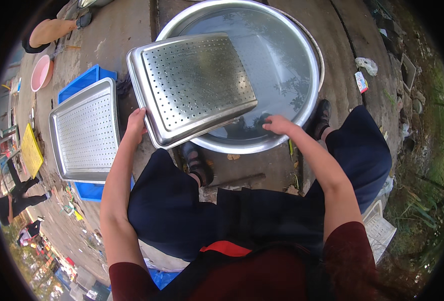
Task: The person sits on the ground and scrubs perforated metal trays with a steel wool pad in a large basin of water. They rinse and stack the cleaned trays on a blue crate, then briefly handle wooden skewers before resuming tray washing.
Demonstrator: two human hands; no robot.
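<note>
My left hand (136, 122) grips the near left edge of a perforated stainless-steel tray (191, 82). The tray slants into a large round metal basin (240, 146), and its right end seems to dip under the water (282, 49). My right hand (278, 124) hovers at the basin's near right side, fingers bent and apart, with nothing visible in them. A dark patch in the water by those fingertips may be a reflection; I cannot tell. To the left, more perforated metal trays (88, 131) appear stacked on a blue plastic crate (86, 82).
A hose (319, 52) curves around the basin's right side. Farther left are a pink plastic basin (42, 73), a yellow board (31, 150) and another person's leg (54, 32). A small carton (361, 82), a plastic bag (367, 66) and a white plastic basket (380, 235) lie on the right.
</note>
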